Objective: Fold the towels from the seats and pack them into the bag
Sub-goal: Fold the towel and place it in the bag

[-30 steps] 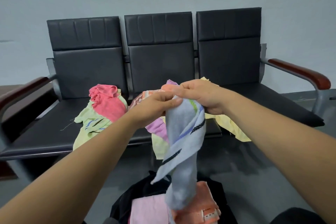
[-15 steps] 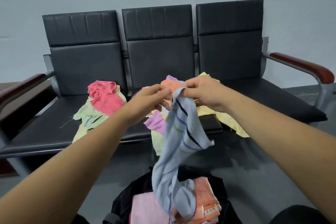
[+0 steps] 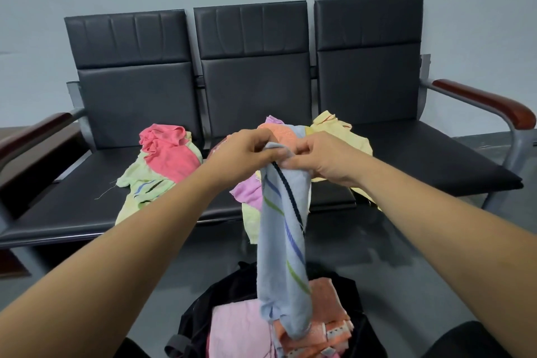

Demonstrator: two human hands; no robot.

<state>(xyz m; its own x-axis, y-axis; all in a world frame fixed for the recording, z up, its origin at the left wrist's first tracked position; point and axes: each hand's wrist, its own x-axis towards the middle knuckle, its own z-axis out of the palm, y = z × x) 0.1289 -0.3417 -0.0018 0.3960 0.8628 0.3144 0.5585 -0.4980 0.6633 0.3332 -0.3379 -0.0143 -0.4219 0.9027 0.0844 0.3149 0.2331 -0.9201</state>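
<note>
Blue towel (image 3: 283, 241): held up in front of the seats (image 3: 421, 166), right over the bag (image 3: 203, 317); its low end touches the towels in the bag.
Bag: black, open, on the floor; a pink towel (image 3: 235, 331) and an orange towel (image 3: 328, 302) lie folded inside.
Left hand (image 3: 241, 154): fingers curled, pinching the blue towel's top edge.
Right hand (image 3: 322, 158): fingers curled, pinching the same edge, just beside the left hand.
Change: half a second ago a flap stuck out to the right; now the towel hangs in one long, thin strip.
Look: light blue with slanted blue, green and dark stripes; crumpled, not yet folded.
Seats: a red towel (image 3: 168, 154) lies on the left one; a heap (image 3: 247, 192) of mixed towels lies on the middle one.
</note>
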